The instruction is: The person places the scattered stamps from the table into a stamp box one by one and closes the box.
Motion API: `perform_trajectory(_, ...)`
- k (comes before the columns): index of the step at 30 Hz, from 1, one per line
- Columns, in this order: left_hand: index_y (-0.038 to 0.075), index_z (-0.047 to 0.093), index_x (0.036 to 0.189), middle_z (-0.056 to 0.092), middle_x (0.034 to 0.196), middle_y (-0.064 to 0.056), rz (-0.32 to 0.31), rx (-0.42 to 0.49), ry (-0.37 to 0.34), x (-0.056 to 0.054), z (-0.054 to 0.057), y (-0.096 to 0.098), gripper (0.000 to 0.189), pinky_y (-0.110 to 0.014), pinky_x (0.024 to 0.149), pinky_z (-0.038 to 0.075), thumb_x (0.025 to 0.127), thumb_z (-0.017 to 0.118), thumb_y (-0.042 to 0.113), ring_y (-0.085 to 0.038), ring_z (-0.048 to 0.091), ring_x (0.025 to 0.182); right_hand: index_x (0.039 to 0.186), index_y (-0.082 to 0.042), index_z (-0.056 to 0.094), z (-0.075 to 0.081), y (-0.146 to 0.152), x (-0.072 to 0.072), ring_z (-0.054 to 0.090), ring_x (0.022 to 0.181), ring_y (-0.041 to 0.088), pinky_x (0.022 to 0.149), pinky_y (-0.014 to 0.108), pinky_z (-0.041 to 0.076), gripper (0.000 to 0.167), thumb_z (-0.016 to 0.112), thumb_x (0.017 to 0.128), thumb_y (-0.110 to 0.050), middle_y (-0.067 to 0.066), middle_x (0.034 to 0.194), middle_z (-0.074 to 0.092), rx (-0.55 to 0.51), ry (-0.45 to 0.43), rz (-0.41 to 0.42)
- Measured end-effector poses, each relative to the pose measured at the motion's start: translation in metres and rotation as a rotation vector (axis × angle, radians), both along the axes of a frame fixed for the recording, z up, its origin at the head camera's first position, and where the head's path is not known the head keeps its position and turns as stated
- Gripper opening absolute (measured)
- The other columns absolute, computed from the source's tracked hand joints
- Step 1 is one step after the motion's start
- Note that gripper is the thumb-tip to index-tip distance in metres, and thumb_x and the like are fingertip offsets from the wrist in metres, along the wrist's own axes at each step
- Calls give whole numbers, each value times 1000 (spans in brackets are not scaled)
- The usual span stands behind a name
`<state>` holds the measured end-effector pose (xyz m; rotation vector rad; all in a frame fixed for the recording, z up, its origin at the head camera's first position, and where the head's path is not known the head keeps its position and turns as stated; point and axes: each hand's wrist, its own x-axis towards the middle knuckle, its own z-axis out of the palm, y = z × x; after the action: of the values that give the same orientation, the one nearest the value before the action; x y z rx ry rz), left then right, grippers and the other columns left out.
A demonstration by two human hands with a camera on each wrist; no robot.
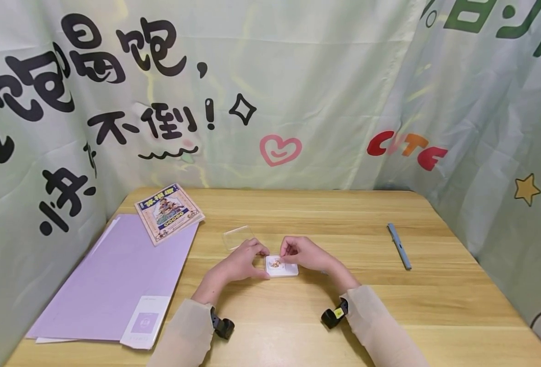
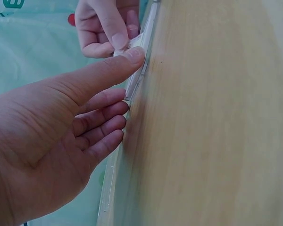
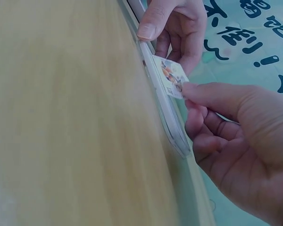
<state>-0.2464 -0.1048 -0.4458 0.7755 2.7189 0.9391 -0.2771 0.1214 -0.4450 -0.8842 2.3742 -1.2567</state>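
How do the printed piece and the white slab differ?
The printed piece is smaller than the white slab. The printed piece shows a coloured picture; the white slab's visible top is plain. The right hand pinches the printed piece, slanted; the white slab lies flat. Both have pale edges.

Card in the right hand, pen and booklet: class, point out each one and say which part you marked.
Card (image 3: 169, 76), right wrist view: middle of its printed face.
Pen (image 1: 399, 246), head view: middle of its body.
Booklet (image 1: 169, 213), head view: middle of its cover.
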Motion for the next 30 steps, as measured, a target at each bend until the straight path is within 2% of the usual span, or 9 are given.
perform_trajectory(10,4,63,117,58,117,-7,-4,4,3,1,-1,-1,52,-43,106,44,76,84,27,-23,51,115,90,-2,60,1,-4,3,54,76,9,67,17,47,6,66,90,-3,8,83,62,18,32,-17)
perform_trajectory(13,3,62,117,57,117,-7,-10,3,8,0,-1,-1,52,-44,106,44,76,84,27,-23,52,115,89,0,59,5,-6,7,54,75,10,66,17,46,7,65,90,-2,11,83,62,28,52,-21)
perform_trajectory(20,3,62,118,57,117,-8,-16,-5,19,-1,-2,-1,52,-44,106,44,77,83,27,-25,52,116,86,-4,58,0,-7,4,52,73,8,64,17,46,9,66,89,-2,6,79,62,71,90,-18)
perform_trajectory(30,3,63,118,58,117,-8,-16,-2,18,-1,-1,-1,51,-44,105,45,77,83,26,-25,52,115,86,-5,58,3,-10,5,50,71,7,63,16,44,9,66,90,-3,3,78,60,107,116,4)
